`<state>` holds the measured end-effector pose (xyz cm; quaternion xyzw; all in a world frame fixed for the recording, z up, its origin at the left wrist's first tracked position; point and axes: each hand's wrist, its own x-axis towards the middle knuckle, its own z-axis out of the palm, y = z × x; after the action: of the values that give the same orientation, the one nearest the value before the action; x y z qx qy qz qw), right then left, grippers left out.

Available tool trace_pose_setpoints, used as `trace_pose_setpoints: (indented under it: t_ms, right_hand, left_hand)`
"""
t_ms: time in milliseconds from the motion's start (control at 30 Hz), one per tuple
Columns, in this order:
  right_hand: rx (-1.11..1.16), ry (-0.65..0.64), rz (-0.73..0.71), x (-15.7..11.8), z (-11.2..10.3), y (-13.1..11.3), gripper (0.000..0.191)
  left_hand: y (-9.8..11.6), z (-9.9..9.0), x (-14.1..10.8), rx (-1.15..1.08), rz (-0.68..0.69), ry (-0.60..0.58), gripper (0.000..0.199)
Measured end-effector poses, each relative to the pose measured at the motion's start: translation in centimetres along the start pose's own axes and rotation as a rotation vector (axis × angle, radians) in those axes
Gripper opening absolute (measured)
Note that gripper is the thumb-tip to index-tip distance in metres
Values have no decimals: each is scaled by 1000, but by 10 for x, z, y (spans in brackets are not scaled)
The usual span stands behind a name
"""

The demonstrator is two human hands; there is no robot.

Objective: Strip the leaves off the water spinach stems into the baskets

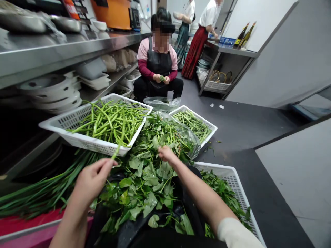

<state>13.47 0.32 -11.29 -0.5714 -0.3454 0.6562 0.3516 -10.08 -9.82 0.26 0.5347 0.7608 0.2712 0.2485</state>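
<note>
My left hand (97,175) pinches the end of a green stem (119,144), which points up over the front rim of a white basket (85,143) of long green stems. Closed, my right hand (167,154) is over a big heap of leafy greens (147,172); whatever its fingers hold is too small to make out. The heap spreads from my lap up to an open clear plastic bag (187,132). Another white basket (214,129), with shorter green pieces, stands behind the bag. At my right is a third basket (234,175) with leafy greens.
Long green leaves (54,182) lie at the left. A steel shelf (77,46) with dishes runs along that side. Facing me, a seated person (159,62) holds a bit of green. Two people stand by a steel counter (238,51) with bottles at the back.
</note>
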Motion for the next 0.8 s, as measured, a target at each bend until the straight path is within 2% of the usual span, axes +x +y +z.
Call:
trace_pose_setpoints:
  t_ms: [67,133,200,233,267,333,400,433,467,533,600,633,700,800]
  right_hand:
    - [-213,-114,-32,-20,26,17,24]
    - [-600,-261,-204,-39,38,33,29]
    - [-962,-364,-379,-50,31,43,37]
    - [-1038,-344,-395,-50,21,46,36]
    - [-1022,-259,-351,-46,7,46,32]
    - [-894,0,-194,-31,-27,44,23]
    - [-793,233,-74,-11,-57,41,17]
    - [-764,299,-44,0,-68,41,14]
    - [-739,330,-27,9,-75,41,10]
    - [-655,342,-8,23,-75,45,4]
    - [-557,316,-19,30,-63,50,8]
    - [-508,303,-34,30,-56,51,11]
    - [-422,284,-77,26,-42,51,15]
    - [-327,261,-150,10,-31,44,20]
  left_hand:
    - [15,-9,41,206,-99,120,37]
    - [28,-10,79,371,-157,193,47]
    - [33,-4,111,461,-91,240,59]
    - [32,2,125,493,-23,237,63]
    - [29,8,137,525,34,204,63]
    - [18,20,157,585,62,63,54]
    - [7,29,171,617,7,-38,38]
    - [4,32,174,619,-29,-43,32]
    - [4,33,174,614,-42,-11,30]
    - [13,36,164,568,7,142,31]
    - [31,42,142,428,135,261,31]
    - [42,48,128,324,208,263,29]
    - [59,65,100,113,284,93,29]
    - [71,95,67,-5,225,-187,33]
